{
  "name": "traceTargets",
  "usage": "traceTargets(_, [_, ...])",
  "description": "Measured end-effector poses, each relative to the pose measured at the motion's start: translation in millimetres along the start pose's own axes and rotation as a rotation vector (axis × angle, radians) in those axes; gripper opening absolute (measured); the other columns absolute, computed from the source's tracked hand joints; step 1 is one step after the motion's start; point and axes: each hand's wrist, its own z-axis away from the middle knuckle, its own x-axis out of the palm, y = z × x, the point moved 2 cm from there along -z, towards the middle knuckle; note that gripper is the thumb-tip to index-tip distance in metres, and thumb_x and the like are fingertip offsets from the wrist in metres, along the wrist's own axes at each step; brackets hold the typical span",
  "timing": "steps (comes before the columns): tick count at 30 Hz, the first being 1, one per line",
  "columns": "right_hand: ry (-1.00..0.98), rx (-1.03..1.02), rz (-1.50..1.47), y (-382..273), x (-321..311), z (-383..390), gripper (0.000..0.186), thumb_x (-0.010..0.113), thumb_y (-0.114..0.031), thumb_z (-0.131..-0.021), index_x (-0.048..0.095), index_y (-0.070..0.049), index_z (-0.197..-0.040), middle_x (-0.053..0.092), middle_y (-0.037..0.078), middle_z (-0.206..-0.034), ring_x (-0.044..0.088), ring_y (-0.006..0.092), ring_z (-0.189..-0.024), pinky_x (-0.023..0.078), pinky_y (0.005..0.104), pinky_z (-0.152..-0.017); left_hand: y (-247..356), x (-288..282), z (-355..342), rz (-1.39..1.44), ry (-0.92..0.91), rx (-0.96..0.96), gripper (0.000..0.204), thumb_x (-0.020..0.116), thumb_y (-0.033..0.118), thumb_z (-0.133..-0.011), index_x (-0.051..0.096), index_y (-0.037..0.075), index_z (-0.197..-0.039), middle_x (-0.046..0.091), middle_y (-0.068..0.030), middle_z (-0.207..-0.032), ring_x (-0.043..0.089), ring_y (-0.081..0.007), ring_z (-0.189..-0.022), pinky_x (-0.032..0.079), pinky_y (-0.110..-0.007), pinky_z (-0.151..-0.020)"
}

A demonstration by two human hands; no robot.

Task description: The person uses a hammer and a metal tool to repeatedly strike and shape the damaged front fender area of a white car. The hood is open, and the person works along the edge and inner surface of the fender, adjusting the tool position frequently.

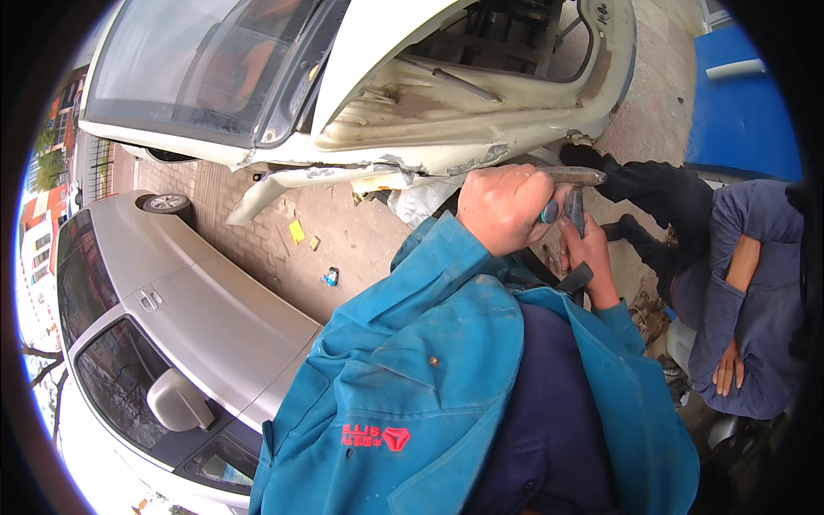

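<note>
we are gripping a hammer (pixel 573 178) with our left hand (pixel 506 206), fingers curled tight around its handle, whose teal end is poking out by the thumb, so the metal head is sitting level with the torn lower edge of the white car body (pixel 412 154). holding it in a full fist this close to the head looks like a grip for short, controlled taps rather than wide swings. our right hand (pixel 590 257) is reaching up just below and beside the hammer head, fingers wrapped around a dark narrow tool (pixel 573 279); we cannot tell exactly what it is, but it is being steadied near the same damaged edge, probably as something for the hammer to work against. both teal sleeves (pixel 429 343) are crowding in close, because the work sits low on the panel. beside us a person in a grey-blue jacket (pixel 755 283) is crouching with arms folded, apart from the tools. a silver car (pixel 172 318) is standing to our left on the brick paving (pixel 283 240).
</note>
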Motion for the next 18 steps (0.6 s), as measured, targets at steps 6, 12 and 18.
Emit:
traceTargets(6, [-0.027, 0.005, -0.008, -6, -4, -3, 0.030, 0.072, -0.032, -0.108, 0.059, -0.006, -0.102, 0.054, 0.000, -0.066, 0.050, 0.0085, -0.045, 0.039, 0.0288, -0.041, -6, 10, -7, -0.045, 0.026, -0.036, 0.027, 0.085, 0.015, -0.092, 0.061, 0.007, -0.084, 0.061, -0.0101, -0.067, 0.061, -0.0319, -0.054, 0.046, -0.044, -0.046])
traceTargets(12, [-0.044, -0.007, -0.047, -8, -8, -5, 0.029, 0.071, -0.031, -0.108, 0.060, -0.005, -0.103, 0.053, 0.000, -0.066, 0.050, 0.0086, -0.045, 0.039, 0.0288, -0.041, -7, 18, -10, -0.057, 0.025, -0.021, 0.029, 0.084, 0.015, -0.093, 0.058, 0.008, -0.083, 0.062, -0.0100, -0.067, 0.062, -0.0324, -0.055, 0.046, -0.045, -0.047])
traceTargets(18, [-0.037, -0.009, -0.048, -8, -14, -5, 0.029, 0.071, -0.031, -0.108, 0.059, -0.005, -0.103, 0.053, 0.001, -0.065, 0.051, 0.0089, -0.045, 0.040, 0.0290, -0.041, -8, 23, -9, -0.081, 0.030, -0.031, 0.030, 0.084, 0.016, -0.093, 0.056, 0.008, -0.083, 0.061, -0.0095, -0.067, 0.062, -0.0325, -0.055, 0.047, -0.045, -0.047])
